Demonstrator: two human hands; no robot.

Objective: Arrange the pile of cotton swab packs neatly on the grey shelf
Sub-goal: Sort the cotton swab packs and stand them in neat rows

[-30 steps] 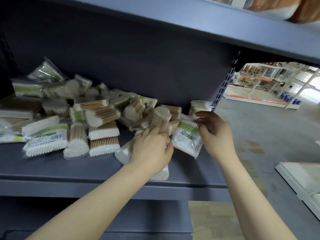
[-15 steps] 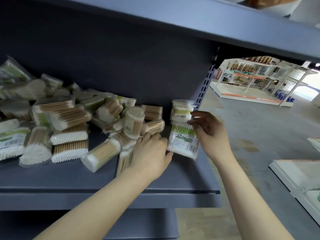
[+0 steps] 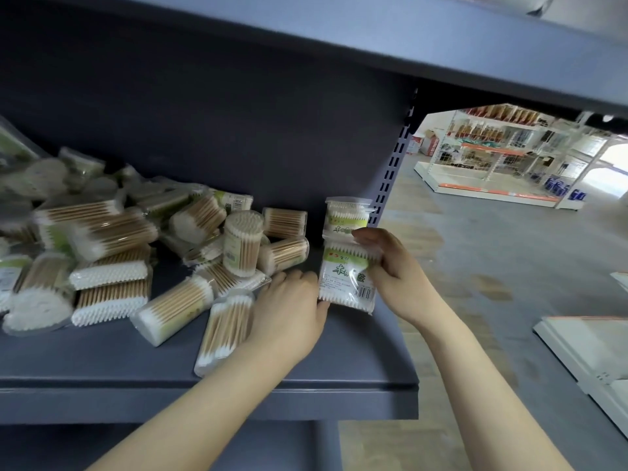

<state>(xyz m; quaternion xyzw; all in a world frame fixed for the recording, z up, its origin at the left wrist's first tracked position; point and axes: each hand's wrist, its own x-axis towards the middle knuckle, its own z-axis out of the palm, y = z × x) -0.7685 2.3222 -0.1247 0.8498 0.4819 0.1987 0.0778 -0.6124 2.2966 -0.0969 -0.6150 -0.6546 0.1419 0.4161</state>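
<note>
Right hand [image 3: 396, 273] grips an upright swab pack [image 3: 346, 278]; left hand [image 3: 289, 311], fingers seemingly relaxed, touches its side

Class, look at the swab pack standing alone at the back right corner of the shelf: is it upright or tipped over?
Upright. The rear pack stands on end against the back panel, swab tips on top, label facing forward.

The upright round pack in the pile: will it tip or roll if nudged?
Probably tips: the round pack stands on end, taller than wide, leaning on loose packs. Once down it would likely roll, being cylindrical. The clear wrap looks slick, so it may slide on the shelf.
</note>
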